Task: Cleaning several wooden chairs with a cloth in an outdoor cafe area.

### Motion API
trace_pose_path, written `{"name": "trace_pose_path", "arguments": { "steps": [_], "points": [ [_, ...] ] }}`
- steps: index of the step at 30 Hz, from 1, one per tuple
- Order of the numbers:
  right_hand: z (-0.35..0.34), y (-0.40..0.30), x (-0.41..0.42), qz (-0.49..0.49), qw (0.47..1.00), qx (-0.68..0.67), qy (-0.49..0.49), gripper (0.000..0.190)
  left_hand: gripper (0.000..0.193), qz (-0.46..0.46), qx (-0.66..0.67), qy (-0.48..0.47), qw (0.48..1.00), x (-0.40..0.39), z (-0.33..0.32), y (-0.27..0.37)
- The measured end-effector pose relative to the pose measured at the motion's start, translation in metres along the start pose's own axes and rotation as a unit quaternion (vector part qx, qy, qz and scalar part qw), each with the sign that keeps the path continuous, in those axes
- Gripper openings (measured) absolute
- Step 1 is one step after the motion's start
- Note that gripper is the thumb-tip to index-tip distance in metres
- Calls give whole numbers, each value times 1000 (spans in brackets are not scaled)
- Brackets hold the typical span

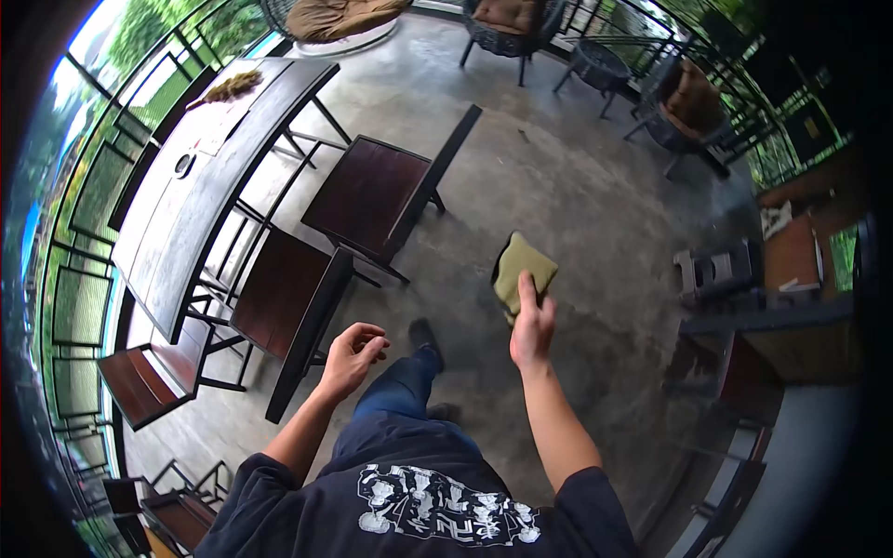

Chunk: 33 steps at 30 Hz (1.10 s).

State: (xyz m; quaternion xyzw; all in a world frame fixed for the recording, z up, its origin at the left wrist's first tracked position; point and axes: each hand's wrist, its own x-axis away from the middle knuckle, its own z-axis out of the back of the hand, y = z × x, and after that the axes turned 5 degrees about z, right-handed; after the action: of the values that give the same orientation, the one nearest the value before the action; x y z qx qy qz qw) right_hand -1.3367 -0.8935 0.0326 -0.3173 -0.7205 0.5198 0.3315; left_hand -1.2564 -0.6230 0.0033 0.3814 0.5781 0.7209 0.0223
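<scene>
A folded yellow-green cloth (pixel 524 266) with a dark edge is held in my right hand (pixel 534 321), out in front of me above the concrete floor. The thumb presses on top of it. My left hand (pixel 356 356) holds nothing; its fingers are loosely curled, near the back of a dark wooden chair (pixel 282 293). To the left stands a long grey table (pixel 202 209). On it lie a small round dish (pixel 184 165) and, further off, a brown bundle (pixel 234 86) whose kind I cannot tell.
Another dark chair (pixel 370 195) stands at the table's near side. Wicker chairs with brown cushions (pixel 506 15) and a small wicker table (pixel 596 66) stand by the railing. At the right are a dark plastic stool (pixel 718 270) and a counter (pixel 774 317).
</scene>
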Motion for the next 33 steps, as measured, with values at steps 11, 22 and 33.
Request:
{"name": "trace_pose_path", "arguments": {
  "steps": [11,22,33],
  "points": [
    [-138,169,-149,505,515,422,-550,49,17,-68,225,285,929,-159,-25,12],
    [-121,115,-402,488,541,572,-376,55,16,2,-40,393,919,-230,-58,47],
    [-165,123,-328,435,432,312,-726,56,28,225,-120,567,784,-279,-70,48]
  ]
}}
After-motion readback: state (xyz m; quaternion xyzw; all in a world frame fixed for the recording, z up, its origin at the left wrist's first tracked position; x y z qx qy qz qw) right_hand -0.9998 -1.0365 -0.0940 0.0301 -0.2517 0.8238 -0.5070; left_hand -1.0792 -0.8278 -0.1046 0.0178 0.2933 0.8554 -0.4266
